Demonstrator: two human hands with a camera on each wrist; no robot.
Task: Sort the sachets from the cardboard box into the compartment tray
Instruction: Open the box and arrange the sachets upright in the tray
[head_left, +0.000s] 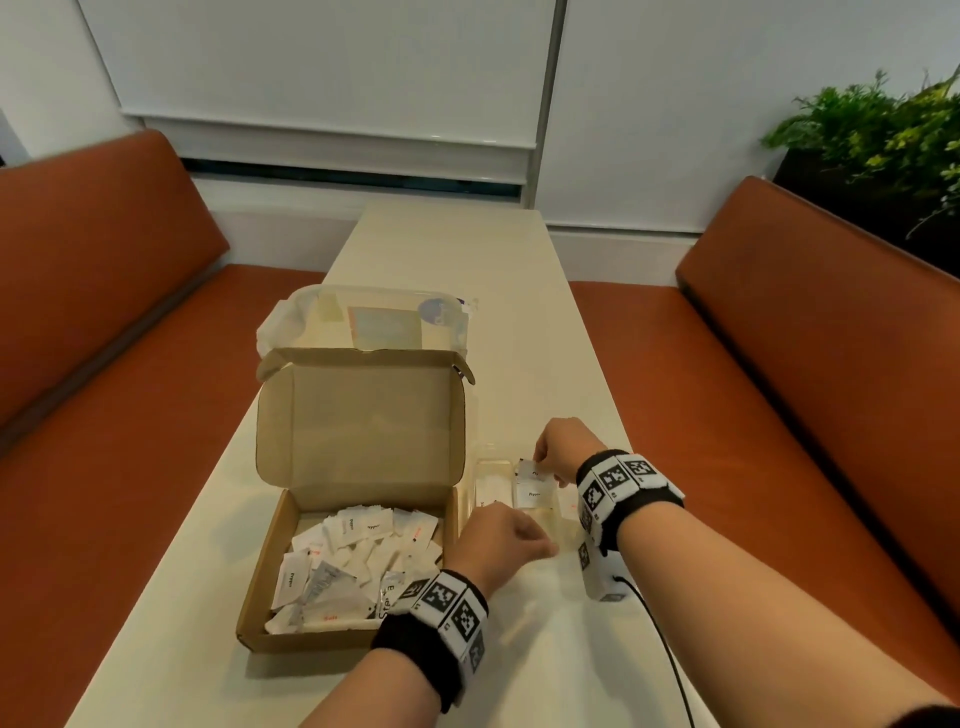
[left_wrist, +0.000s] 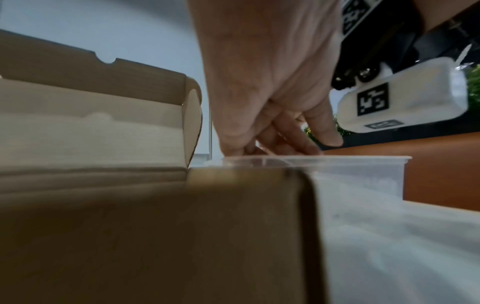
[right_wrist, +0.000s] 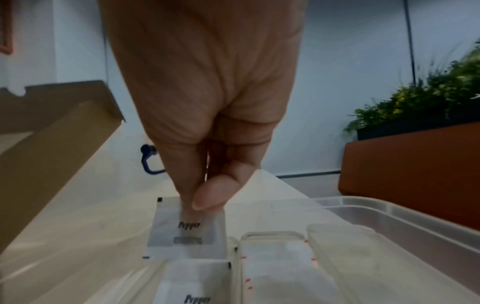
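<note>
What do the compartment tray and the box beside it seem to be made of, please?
Compartment tray: apparently clear, glossy plastic; the sachets and table show through its walls. Cardboard box: matte brown cardboard, with folded flaps and a fluted, ribbed-looking lid in the left wrist view.

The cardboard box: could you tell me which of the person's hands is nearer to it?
Left. The left hand rests beside the cardboard box; the right hand is farther off, over the compartment tray.

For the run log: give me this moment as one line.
right hand: pinches pepper sachet over compartment tray | left hand: at tray edge | cardboard box: sachets remain
</note>
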